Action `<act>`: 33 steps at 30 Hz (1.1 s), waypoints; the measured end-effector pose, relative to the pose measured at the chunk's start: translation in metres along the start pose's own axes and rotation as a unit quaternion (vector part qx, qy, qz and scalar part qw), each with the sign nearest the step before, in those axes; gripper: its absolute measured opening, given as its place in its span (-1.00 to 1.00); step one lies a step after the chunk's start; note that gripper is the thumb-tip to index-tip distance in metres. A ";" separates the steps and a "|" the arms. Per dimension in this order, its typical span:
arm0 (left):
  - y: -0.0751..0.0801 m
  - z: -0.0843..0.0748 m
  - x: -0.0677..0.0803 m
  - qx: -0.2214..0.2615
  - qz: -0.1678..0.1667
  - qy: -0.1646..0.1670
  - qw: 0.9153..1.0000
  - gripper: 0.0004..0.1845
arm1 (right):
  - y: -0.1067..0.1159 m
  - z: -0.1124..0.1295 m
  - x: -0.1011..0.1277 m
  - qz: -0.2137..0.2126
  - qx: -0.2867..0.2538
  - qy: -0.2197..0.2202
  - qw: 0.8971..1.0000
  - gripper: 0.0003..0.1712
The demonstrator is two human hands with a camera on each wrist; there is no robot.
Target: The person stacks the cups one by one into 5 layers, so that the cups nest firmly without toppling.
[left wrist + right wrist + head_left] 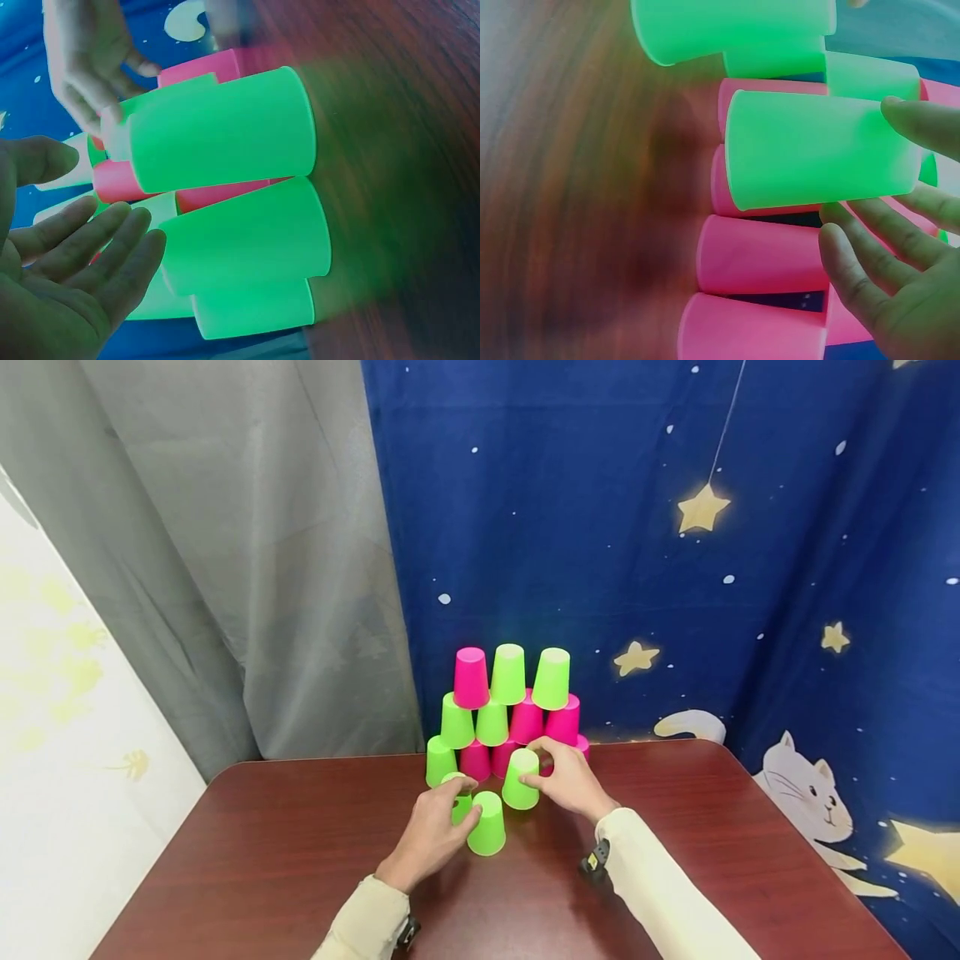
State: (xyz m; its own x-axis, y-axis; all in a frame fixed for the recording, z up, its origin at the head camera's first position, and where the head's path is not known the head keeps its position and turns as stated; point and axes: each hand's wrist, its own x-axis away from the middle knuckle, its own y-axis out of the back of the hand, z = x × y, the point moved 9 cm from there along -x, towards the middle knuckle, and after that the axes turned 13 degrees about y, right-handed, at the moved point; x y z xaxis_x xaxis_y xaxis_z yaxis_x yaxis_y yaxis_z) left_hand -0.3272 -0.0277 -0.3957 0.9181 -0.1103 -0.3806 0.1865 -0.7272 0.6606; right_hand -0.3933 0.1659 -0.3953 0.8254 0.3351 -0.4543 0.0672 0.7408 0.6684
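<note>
Fingers (870, 225) of the right hand (570, 781): extended and slightly spread, tips touching the top and side of an upturned green cup (521, 779); not wrapped round it. In the right wrist view the thumb lies along the cup's upper edge and the other fingers along its lower side.

Fingers (112, 247) of the left hand (435, 831): loosely straight, held side by side, palm open in the left wrist view. In the head view they rest against a second green cup (461, 802) (largely hidden behind the hand); whether any finger curls round it cannot be told.

Third green cup (487, 824): upside down on the worktop (300, 843), just beside the left hand and nearest the person. All three loose cups stand close together, in front of the stack.

Cup stack (510, 710): pink and green cups, all upside down, in three tiers against the far edge of the worktop. Top tier, left to right: one pink, two green. Middle tier: two green, two pink. Bottom tier: green at the left, then pink, partly screened by the hands.

Worktop: dark reddish wood grain, rounded corners.

Backdrop: dark blue curtain (675, 527) printed with stars and a white cat; grey curtain (247, 552) to its left.

Sleeves: pale, long, on both arms.
</note>
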 end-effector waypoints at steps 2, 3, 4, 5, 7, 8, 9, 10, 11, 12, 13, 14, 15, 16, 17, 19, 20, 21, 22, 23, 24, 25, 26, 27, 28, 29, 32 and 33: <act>-0.003 -0.001 0.001 -0.014 -0.001 -0.007 1.000 -0.69 | 0.004 0.003 -0.002 0.004 0.001 0.005 1.000 -0.53; -0.005 -0.001 0.001 -0.019 0.000 -0.009 1.000 -0.68 | 0.006 0.005 -0.003 0.007 0.001 0.008 1.000 -0.53; -0.006 -0.001 0.002 -0.025 0.001 -0.010 1.000 -0.68 | 0.008 0.008 -0.004 0.009 0.000 0.009 1.000 -0.53; -0.008 0.000 0.002 -0.031 0.004 -0.009 0.999 -0.67 | 0.010 0.010 -0.005 0.012 0.002 0.011 1.000 -0.53; -0.011 0.001 0.003 -0.041 0.008 -0.005 0.999 -0.66 | 0.014 0.016 -0.008 0.018 0.005 0.018 1.000 -0.53; -0.013 0.001 0.003 -0.044 0.010 -0.003 0.999 -0.65 | 0.016 0.019 -0.009 0.022 0.006 0.021 1.000 -0.54; -0.014 0.002 0.003 -0.048 0.010 -0.003 0.999 -0.65 | 0.018 0.021 -0.011 0.026 0.009 0.026 0.999 -0.54; -0.015 0.002 0.003 -0.053 0.010 -0.002 0.999 -0.65 | 0.020 0.024 -0.013 0.030 0.013 0.029 0.999 -0.55; -0.016 0.003 0.003 -0.055 0.011 -0.001 0.998 -0.64 | 0.022 0.026 -0.015 0.035 0.016 0.033 0.999 -0.55; -0.017 0.003 0.003 -0.056 0.011 -0.001 0.998 -0.64 | 0.025 0.030 -0.017 0.040 0.018 0.039 0.998 -0.55; -0.018 0.004 0.003 -0.058 0.012 0.000 0.998 -0.64 | 0.027 0.033 -0.019 0.044 0.019 0.043 0.998 -0.55; -0.019 0.005 0.003 -0.059 0.013 0.003 0.998 -0.63 | 0.030 0.036 -0.021 0.048 0.022 0.047 0.997 -0.55; -0.020 0.005 0.003 -0.061 0.013 0.005 0.998 -0.63 | 0.033 0.040 -0.023 0.052 0.025 0.052 0.997 -0.55; -0.021 0.006 0.003 -0.062 0.013 0.009 0.998 -0.62 | 0.036 0.044 -0.025 0.056 0.026 0.057 0.996 -0.55; -0.022 0.007 0.003 -0.064 0.012 0.013 0.998 -0.61 | 0.039 0.049 -0.027 0.059 0.026 0.062 0.996 -0.55; -0.023 0.008 0.003 -0.068 0.011 0.023 0.997 -0.58 | 0.044 0.056 -0.031 0.065 0.027 0.069 0.995 -0.55; -0.024 0.009 0.003 -0.072 0.010 0.027 0.997 -0.57 | 0.047 0.060 -0.033 0.068 0.030 0.073 0.995 -0.55; -0.025 0.009 0.002 -0.076 0.009 0.031 0.997 -0.55 | 0.050 0.064 -0.036 0.071 0.032 0.074 0.994 -0.55; -0.026 0.010 0.002 -0.078 0.008 0.037 0.996 -0.55 | 0.053 0.067 -0.038 0.075 0.035 0.076 0.994 -0.56; -0.026 0.010 0.002 -0.082 0.007 0.038 0.996 -0.55 | 0.056 0.070 -0.040 0.077 0.038 0.077 0.993 -0.56; -0.027 0.011 0.002 -0.084 0.007 0.040 0.996 -0.55 | 0.059 0.073 -0.042 0.079 0.043 0.079 0.993 -0.56; -0.028 0.011 0.002 -0.085 0.006 0.041 0.995 -0.55 | 0.062 0.075 -0.045 0.080 0.047 0.079 0.993 -0.56; -0.028 0.011 0.001 -0.086 0.005 0.043 0.995 -0.56 | 0.065 0.077 -0.047 0.081 0.051 0.079 0.992 -0.56; -0.029 0.011 0.001 -0.085 0.005 0.044 0.995 -0.57 | 0.068 0.080 -0.049 0.081 0.054 0.079 0.992 -0.56; -0.029 0.011 0.001 -0.085 0.005 0.044 0.995 -0.58 | 0.072 0.082 -0.051 0.081 0.058 0.078 0.992 -0.57; -0.029 0.011 0.001 -0.084 0.005 0.042 0.996 -0.59 | 0.075 0.084 -0.053 0.080 0.059 0.076 0.992 -0.56; -0.029 0.011 0.001 -0.081 0.007 0.042 0.996 -0.60 | 0.083 0.088 -0.059 0.079 0.059 0.066 0.993 -0.57; -0.029 0.011 0.001 -0.080 0.008 0.042 0.996 -0.60 | 0.086 0.089 -0.061 0.079 0.059 0.063 0.993 -0.57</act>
State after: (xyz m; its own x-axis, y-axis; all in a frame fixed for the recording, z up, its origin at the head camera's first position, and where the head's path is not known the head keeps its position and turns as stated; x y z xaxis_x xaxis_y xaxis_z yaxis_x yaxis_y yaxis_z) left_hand -0.3356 -0.0138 -0.4226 0.9461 -0.0591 -0.3184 0.2191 -0.6072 0.7637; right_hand -0.3875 0.1574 -0.2581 0.7546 0.5173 -0.4037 0.0145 0.6020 0.7984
